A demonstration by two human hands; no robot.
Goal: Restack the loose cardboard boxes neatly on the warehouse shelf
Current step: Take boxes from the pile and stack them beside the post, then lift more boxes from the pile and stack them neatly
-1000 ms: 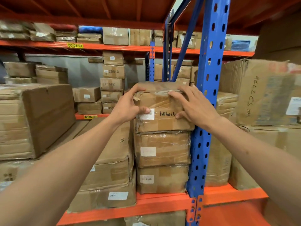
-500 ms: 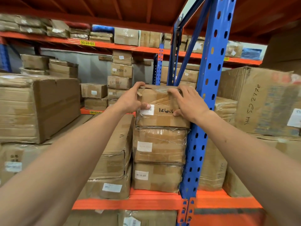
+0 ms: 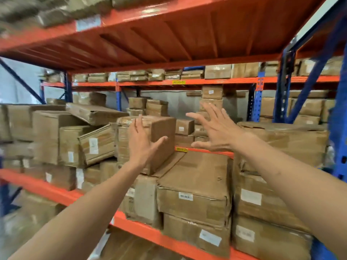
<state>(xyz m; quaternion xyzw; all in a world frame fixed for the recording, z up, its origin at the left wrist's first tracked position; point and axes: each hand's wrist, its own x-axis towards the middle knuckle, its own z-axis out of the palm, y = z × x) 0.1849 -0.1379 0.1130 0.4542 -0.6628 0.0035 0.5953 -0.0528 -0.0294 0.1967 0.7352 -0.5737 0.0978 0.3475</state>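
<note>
A tall brown cardboard box (image 3: 163, 128) stands upright on a wide flat box (image 3: 197, 177) on the orange shelf (image 3: 56, 192). My left hand (image 3: 141, 143) is open at the tall box's near corner, fingers up and thumb across its right face; I cannot tell whether it touches. My right hand (image 3: 216, 128) hovers open to the right of that box, fingers spread, holding nothing. Left of the tall box, a labelled box (image 3: 97, 143) leans at an angle, and a long flat box (image 3: 93, 113) lies tilted across the pile.
A stack of large wrapped boxes (image 3: 272, 194) fills the shelf at right, beside the blue upright (image 3: 339, 128). Smaller boxes (image 3: 185, 126) sit on the rear rack behind. An orange shelf deck (image 3: 169, 34) hangs low overhead. More boxes (image 3: 47, 136) crowd the left.
Both hands have let go of the top box of the three-box stack beside the blue upright. The view has swung left, and the hands now reach open toward another box.
</note>
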